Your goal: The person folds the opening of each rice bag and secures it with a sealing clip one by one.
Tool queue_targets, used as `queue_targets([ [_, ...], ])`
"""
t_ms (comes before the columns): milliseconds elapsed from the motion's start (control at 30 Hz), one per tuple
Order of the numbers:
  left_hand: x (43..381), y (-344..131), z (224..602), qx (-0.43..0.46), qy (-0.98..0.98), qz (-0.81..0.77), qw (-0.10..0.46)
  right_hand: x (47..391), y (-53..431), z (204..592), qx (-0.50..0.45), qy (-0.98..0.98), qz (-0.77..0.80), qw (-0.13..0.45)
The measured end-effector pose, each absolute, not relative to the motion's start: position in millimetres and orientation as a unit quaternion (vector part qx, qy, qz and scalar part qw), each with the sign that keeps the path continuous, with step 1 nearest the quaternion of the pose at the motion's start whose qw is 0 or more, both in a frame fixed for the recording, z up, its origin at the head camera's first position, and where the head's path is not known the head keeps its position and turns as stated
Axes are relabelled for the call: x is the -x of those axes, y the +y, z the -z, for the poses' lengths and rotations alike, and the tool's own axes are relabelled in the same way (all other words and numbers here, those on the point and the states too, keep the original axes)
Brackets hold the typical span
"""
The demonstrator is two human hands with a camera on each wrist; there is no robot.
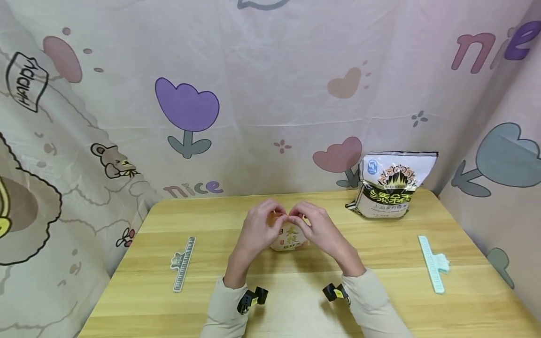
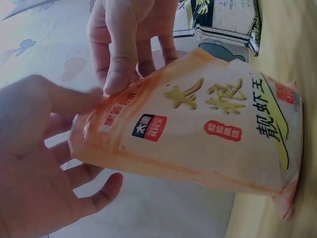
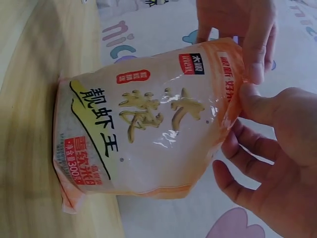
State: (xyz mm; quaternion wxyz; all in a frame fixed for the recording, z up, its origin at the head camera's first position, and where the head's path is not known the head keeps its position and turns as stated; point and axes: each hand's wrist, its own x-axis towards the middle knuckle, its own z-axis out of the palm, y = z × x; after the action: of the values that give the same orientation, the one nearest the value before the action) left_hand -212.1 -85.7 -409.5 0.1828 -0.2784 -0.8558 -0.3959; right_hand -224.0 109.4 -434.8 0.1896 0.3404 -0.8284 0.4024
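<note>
The orange bag (image 1: 290, 238) stands upright at mid-table, its top edge pinched by both the left hand (image 1: 258, 230) and the right hand (image 1: 320, 231), thumbs close together. Behind it to the right, near the back corner, the white bag (image 1: 390, 190) stands well apart. A grey clip (image 1: 184, 264) lies to the left, a mint clip (image 1: 434, 265) to the right, each near its side edge of the table (image 1: 203, 211). Wood stretches between the orange bag and both clips; printed cloth (image 1: 270, 94) rises along the back edge.
</note>
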Motion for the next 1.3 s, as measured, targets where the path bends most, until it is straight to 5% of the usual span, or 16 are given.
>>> queue_targets([
  [600, 216, -78, 418, 0.263, -0.859, 0.363, 0.247, 226, 120, 436, -0.332, -0.861, -0.331, 0.197],
  [1300, 216, -75, 420, 0.240, -0.873, 0.353, 0.236, 233, 147, 449, -0.253, -0.909, -0.324, 0.067],
])
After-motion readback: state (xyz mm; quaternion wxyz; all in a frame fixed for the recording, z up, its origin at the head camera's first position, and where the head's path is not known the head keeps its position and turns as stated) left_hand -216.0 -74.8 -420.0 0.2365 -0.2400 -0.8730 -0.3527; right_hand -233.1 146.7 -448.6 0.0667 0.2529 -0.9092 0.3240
